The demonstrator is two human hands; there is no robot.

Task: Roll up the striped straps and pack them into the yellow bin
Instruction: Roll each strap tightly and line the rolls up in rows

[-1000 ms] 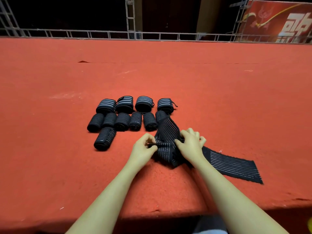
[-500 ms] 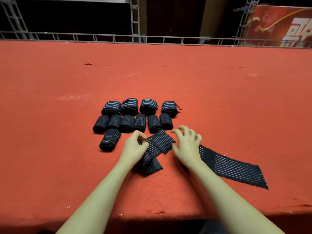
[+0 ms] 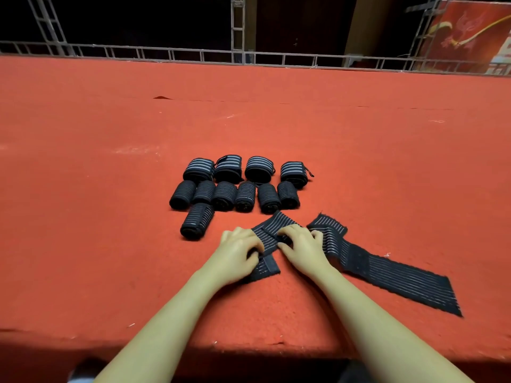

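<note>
A: Where are the hands?

B: Both hands are low on the red tabletop (image 3: 276, 128), close to the near edge. The left hand (image 3: 238, 254) and the right hand (image 3: 303, 248) rest on a black strap with thin white stripes, the loose strap (image 3: 387, 275).

A: What is each grip doing?

B: The left hand's fingers are curled down onto the near end of the strap. I think they are pinching it, but the fingertips are hidden, so I cannot be sure. The right hand's fingers are bent and press the folded part of the strap flat against the tabletop.

A: How does the strap lie?

B: It is folded. One end sticks out under the left hand, a fold points away between the hands, and a long tail runs off to the right and lies flat.

A: Are there other straps?

B: Yes, the rolled straps (image 3: 240, 186) sit just past the hands. There are four in the far row, six in the next row, and one roll (image 3: 197, 221) alone on the left, nearer the hands.

A: What is behind?

B: A metal rail (image 3: 193, 55) runs along the far edge, and a red banner (image 3: 470, 37) is at the top right.
</note>
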